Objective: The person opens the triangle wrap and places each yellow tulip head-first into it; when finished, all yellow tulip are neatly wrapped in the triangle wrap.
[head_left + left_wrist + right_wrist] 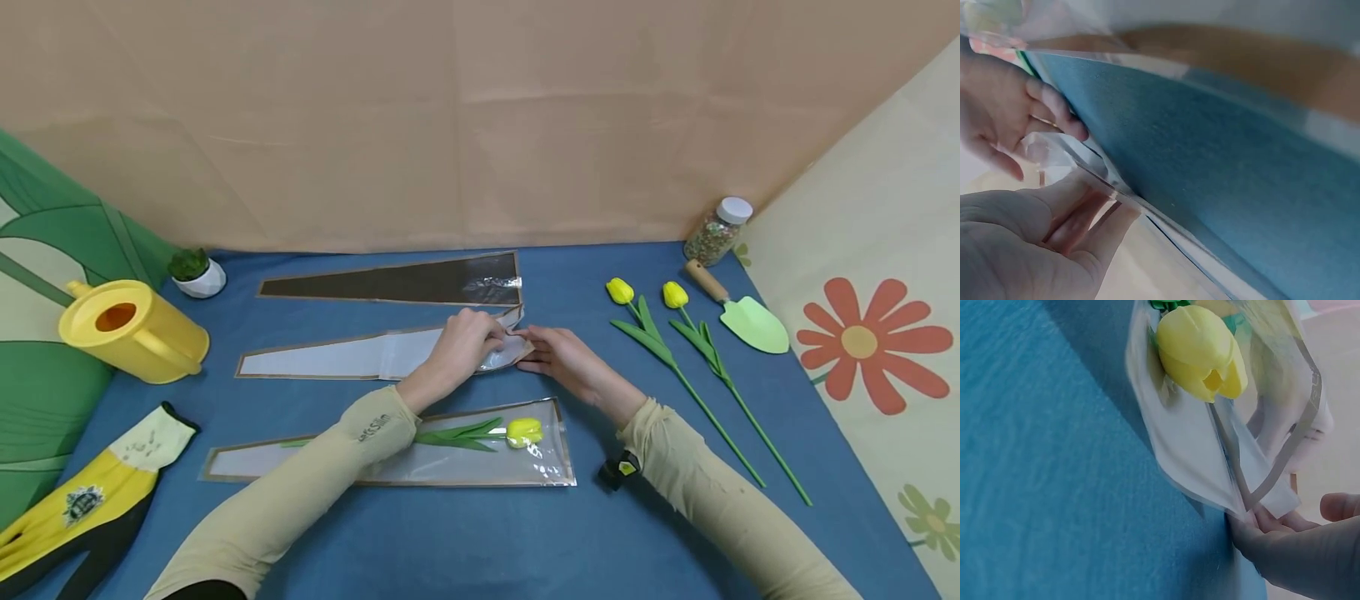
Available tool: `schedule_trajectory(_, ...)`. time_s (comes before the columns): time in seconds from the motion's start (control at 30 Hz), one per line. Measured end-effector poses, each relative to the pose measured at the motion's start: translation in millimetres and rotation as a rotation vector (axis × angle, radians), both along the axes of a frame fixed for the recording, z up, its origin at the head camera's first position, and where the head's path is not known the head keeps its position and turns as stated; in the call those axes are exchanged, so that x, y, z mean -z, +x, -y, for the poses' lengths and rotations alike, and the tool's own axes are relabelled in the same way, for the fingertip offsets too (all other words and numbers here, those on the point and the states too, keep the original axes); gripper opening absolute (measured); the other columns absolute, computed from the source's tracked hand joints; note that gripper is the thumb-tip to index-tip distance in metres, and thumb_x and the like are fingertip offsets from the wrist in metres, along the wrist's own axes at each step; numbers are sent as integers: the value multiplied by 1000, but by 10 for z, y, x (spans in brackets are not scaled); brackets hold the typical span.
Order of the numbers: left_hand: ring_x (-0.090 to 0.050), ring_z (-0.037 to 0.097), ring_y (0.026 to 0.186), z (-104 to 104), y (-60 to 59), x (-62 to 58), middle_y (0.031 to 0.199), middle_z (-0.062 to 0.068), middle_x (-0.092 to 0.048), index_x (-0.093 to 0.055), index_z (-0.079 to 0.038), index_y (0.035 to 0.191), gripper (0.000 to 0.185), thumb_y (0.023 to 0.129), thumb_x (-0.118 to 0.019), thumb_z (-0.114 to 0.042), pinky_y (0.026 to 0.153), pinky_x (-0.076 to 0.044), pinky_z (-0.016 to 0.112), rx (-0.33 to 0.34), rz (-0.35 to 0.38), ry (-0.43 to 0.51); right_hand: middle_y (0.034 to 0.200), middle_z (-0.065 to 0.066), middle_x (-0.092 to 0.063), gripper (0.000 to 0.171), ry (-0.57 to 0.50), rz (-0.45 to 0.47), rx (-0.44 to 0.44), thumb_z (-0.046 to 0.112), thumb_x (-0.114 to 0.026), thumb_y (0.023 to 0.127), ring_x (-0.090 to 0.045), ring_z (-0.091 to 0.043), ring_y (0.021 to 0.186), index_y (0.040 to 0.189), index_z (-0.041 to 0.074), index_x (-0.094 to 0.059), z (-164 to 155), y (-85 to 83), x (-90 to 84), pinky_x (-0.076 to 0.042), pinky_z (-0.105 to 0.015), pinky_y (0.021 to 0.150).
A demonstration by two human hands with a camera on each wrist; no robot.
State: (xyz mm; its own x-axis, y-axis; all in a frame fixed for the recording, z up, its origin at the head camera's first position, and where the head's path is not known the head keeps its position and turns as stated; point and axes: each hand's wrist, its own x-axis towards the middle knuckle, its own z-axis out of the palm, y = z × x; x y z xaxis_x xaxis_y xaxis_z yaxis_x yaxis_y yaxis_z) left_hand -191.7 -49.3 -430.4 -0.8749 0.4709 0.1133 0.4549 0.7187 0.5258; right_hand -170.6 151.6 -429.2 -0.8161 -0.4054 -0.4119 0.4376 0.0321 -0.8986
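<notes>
Three clear tapered sleeves with brown edging lie on the blue table [570,275]. My left hand [468,342] and right hand [558,354] meet at the wide end of the middle sleeve [352,356], and each pinches the film at its mouth. In the left wrist view my left fingers [1094,215] hold the sleeve's edge [1116,190], with the right hand [1016,119] close behind. The right fingertips [1272,534] grip a corner of film [1260,500]. The near sleeve [450,467] holds a yellow tulip [523,432], whose head [1200,353] also shows in the right wrist view.
The far sleeve [390,283] lies flat. Two loose yellow tulips [619,291] [675,294] lie to the right, beside a green trowel [750,321] and a jar [716,231]. On the left are a yellow watering can [131,329], a small potted plant [197,272] and yellow gloves [82,500].
</notes>
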Motion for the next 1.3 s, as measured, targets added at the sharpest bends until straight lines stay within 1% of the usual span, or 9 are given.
schedule_trajectory(0.17, -76, 23, 87, 27, 10, 11, 105, 6, -81, -87, -6, 100, 7, 96, -81, -7, 77, -61, 41, 0, -1, 23, 149, -30, -49, 53, -26, 19, 21, 22, -34, 118, -56, -29, 128, 155, -16, -35, -26, 19, 28, -42, -47, 119)
schedule_trajectory(0.33, -74, 21, 80, 54, 24, 9, 96, 6, -81, -86, -6, 97, 6, 96, -80, -6, 75, -60, 40, 4, -38, 58, 141, -22, -53, 48, -48, 34, 45, 21, -36, 118, -57, -28, 126, 150, -15, -38, -83, 40, 64, -43, -46, 117)
schedule_trajectory(0.5, -74, 20, 80, 83, 39, 19, 95, 7, -80, -85, -5, 96, 5, 96, -79, -5, 76, -60, 39, 9, -68, 84, 151, -29, -52, 50, 29, -61, 31, 19, -34, 118, -60, -30, 129, 155, -15, -40, -283, 116, 69, -48, -41, 114)
schedule_trajectory(0.63, -77, 21, 85, 101, 40, 20, 99, 9, -81, -85, -3, 98, 6, 95, -81, -6, 78, -61, 39, 25, -78, 95, 145, -30, -60, 44, 251, -308, 10, 15, -44, 117, -65, -38, 127, 151, -13, -48, -552, 221, 4, -56, -37, 102)
schedule_trajectory(0.77, -77, 21, 87, 122, 30, 9, 100, 8, -82, -86, -5, 97, 6, 94, -82, -8, 79, -61, 38, 38, -80, 97, 116, -24, -75, 29, 652, -664, 27, 8, -60, 110, -75, -36, 98, 132, -9, -67, -880, 342, -117, -62, -40, 78)
schedule_trajectory(0.87, -76, 20, 85, 140, 24, -4, 99, 8, -82, -86, -5, 96, 6, 93, -82, -8, 78, -61, 37, 42, -85, 100, 100, -20, -77, 17, 885, -798, 62, 6, -70, 104, -75, -34, 84, 117, -7, -72, -1144, 418, -199, -59, -46, 69)
schedule_trajectory(0.93, -76, 20, 83, 150, 24, -12, 100, 8, -82, -86, -5, 96, 6, 93, -82, -8, 76, -60, 37, 43, -88, 104, 96, -19, -75, 16, 969, -802, 78, 6, -74, 102, -74, -35, 82, 111, -6, -72, -1316, 458, -227, -58, -49, 68)
schedule_trajectory(1.03, -76, 20, 82, 152, 24, -20, 102, 9, -82, -86, -5, 96, 6, 94, -82, -8, 76, -60, 36, 45, -90, 106, 93, -19, -73, 20, 1045, -748, 84, 9, -79, 98, -72, -36, 81, 107, -6, -70, -1563, 508, -225, -57, -50, 67)
schedule_trajectory(1.3, -77, 20, 85, 154, 18, -27, 101, 9, -82, -86, -4, 95, 5, 93, -83, -7, 78, -61, 38, 38, -90, 102, 88, -18, -73, 32, 1109, -625, 15, 15, -87, 93, -69, -35, 79, 103, -8, -68, -1878, 570, -129, -57, -54, 69)
